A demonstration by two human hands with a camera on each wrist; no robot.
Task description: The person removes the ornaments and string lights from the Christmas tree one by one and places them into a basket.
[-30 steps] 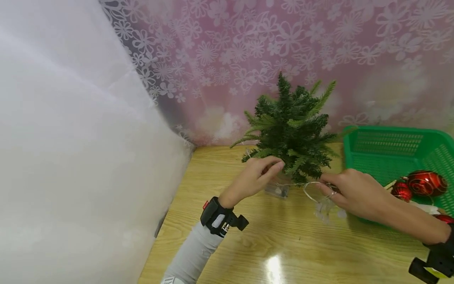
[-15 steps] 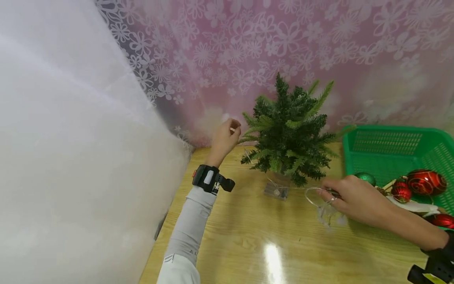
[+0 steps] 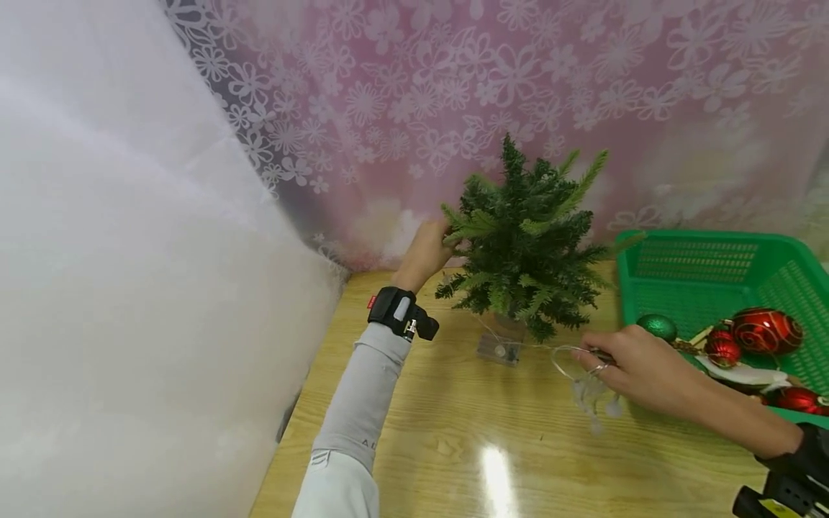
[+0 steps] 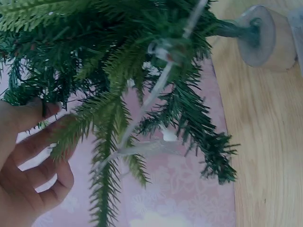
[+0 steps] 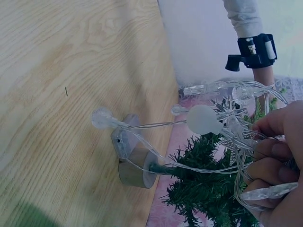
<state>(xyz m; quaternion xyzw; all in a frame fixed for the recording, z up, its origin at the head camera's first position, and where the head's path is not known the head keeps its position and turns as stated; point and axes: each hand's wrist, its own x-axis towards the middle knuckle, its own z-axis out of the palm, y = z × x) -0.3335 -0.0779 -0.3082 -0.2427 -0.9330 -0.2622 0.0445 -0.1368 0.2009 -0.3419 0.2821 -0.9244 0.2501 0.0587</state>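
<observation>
A small artificial Christmas tree (image 3: 524,237) stands on a round wooden base (image 5: 135,170). My left hand (image 3: 424,252) is at its back left branches; in the left wrist view the thumb and index finger (image 4: 33,116) are among the needles, which partly hide their tips. Clear string lights (image 4: 156,90) hang over the branches on that side. My right hand (image 3: 641,363) grips a looped bundle of the same string lights (image 5: 241,142), with frosted bulbs dangling below. Their wire runs left to a clear box (image 3: 499,350) beside the base.
To the right, a green basket (image 3: 686,237) holds a green ball (image 3: 657,327), red ornaments (image 3: 767,331) and a white piece (image 3: 745,373). A flowered pink backdrop (image 3: 414,108) stands behind the table (image 3: 440,432), and a white sheet (image 3: 162,288) covers the left side.
My left hand left the tree's lower front, went up to its left side, then moved right into the back left branches. My right hand stays nearly still, holding the string lights.
</observation>
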